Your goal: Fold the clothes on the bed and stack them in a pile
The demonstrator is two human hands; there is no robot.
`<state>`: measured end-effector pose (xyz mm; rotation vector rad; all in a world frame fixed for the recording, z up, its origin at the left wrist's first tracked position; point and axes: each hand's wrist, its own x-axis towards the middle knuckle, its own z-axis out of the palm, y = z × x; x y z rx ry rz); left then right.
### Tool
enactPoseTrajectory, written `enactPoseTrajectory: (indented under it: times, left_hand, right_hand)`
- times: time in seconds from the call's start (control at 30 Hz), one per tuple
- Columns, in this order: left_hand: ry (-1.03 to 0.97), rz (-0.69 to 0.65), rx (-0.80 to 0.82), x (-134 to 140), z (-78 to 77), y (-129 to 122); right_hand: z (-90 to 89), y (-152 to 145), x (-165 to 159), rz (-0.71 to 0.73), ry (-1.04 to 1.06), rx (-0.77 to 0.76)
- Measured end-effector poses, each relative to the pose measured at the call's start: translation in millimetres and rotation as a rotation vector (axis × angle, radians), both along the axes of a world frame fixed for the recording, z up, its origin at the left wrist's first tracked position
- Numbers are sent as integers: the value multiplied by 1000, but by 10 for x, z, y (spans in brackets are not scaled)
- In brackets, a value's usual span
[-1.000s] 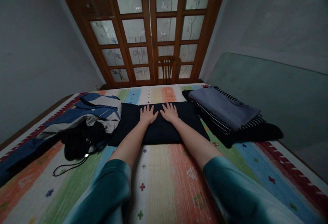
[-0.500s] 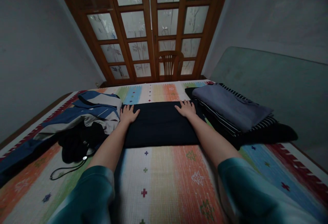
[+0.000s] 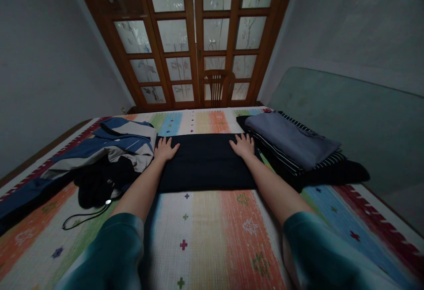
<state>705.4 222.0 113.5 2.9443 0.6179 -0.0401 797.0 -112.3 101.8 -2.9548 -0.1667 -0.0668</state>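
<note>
A dark navy cloth, folded into a flat rectangle, lies on the striped table cover in front of me. My left hand rests flat with fingers spread on its far left part. On the far right part lies my right hand, also flat, its fingers apart. Neither hand grips the fabric. Close by my left hand is a crumpled blue and grey jacket. To the right of my right hand sits a stack of folded clothes, a grey-blue garment on top of striped and black ones.
A black cap-like item with a looped cord lies by the jacket. Beyond the table's far edge stand a wooden chair and glass-paned wooden doors. A pale green panel runs along the right side.
My right hand has shifted slightly to the right over the navy cloth. My left hand stays in place. The whole view has moved a little.
</note>
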Motion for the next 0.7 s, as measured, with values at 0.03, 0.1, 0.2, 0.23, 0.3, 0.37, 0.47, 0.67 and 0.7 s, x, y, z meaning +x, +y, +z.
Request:
enactPoseTrajectory:
  times: [0.03,0.1,0.2,0.23,0.3,0.37,0.47,0.67,0.7]
  left_hand:
    - [3,-2,-4,3,0,3]
    - [1,-7,-6,13,-6,10]
    - [-15,-1,1,27,-22,16]
    - [-22,3,3,28,-27,16]
    - [-44,4,5,23,-38,16]
    - [-97,-14,16,8,-51,14]
    - [-242,-40,73,-31,-68,4]
    - [-365,-25,112,-88,-59,-39]
    - [-341,-16,96,-86,-54,-42]
  right_hand:
    - [3,-21,14,13,4,0]
    - [0,-84,53,63,6,-5]
    - [-34,-205,114,176,-19,6]
    - [-50,-242,128,202,-41,19]
    - [-81,-293,141,217,-104,55]
    - [-101,-316,136,202,-175,87]
    - [-100,-316,101,160,-260,98]
    - [-36,-277,5,26,-338,25]
    - [-27,-268,-9,20,-335,14]
